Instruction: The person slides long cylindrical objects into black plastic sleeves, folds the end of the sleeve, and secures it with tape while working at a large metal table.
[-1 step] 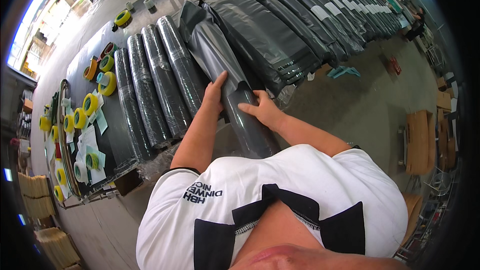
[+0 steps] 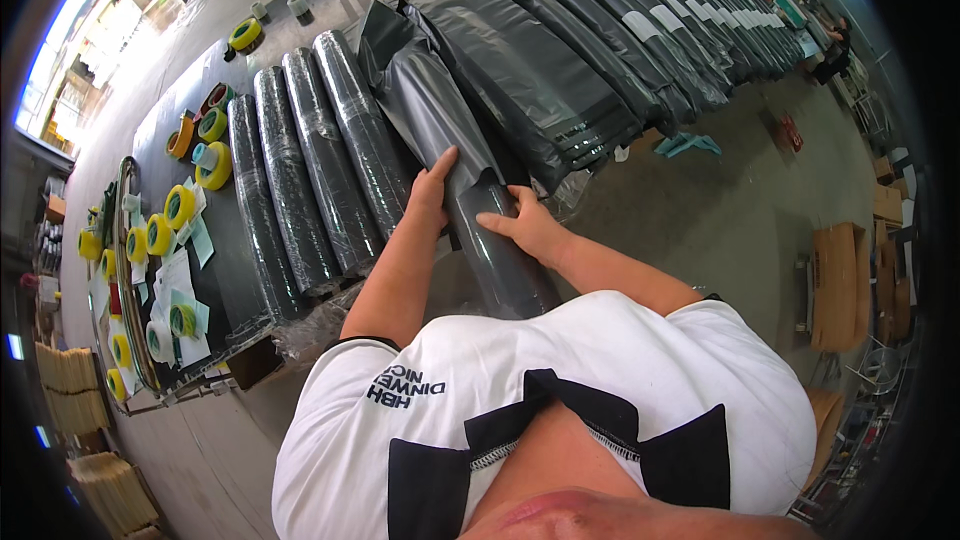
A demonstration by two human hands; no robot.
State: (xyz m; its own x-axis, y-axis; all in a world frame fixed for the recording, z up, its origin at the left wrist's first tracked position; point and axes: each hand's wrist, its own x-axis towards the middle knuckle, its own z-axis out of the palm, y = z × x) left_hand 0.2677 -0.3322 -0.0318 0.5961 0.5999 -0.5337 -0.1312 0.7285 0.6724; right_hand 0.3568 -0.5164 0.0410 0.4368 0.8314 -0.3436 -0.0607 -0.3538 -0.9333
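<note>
- A long dark roll [image 2: 505,265] slants across the near edge of the table [image 2: 222,275], its lower end jutting past that edge toward the person's chest.
- Its far part lies within a grey plastic sleeve [image 2: 428,90], which rests on the table and has a loose, folded far end; the near part of the roll shows bare below the sleeve's mouth.
- The left hand [image 2: 430,192] holds the left side of the sleeved roll near the table's front edge, thumb pointing along it; the fingers are mostly hidden, so how firmly they press I cannot tell.
- The right hand [image 2: 532,224] grips the right side beside the sleeve's mouth, thumb laid over the roll and fingers curled at its side, spread about as wide as the roll.
- Four clear-wrapped dark rolls [image 2: 298,170] lie side by side on the table, left of the held one.
- A flat pile of dark plastic [image 2: 515,55] covers the middle of the table, right of the sleeve.
- Farther along the table's right stretch runs a row of dark bagged rolls [image 2: 655,40], many with white labels.
- Yellow tape rolls [image 2: 180,206] and loose papers [image 2: 178,285] are scattered over the table's left end.
- Cardboard boxes [image 2: 840,285] stand well apart from the table, on its right.
</note>
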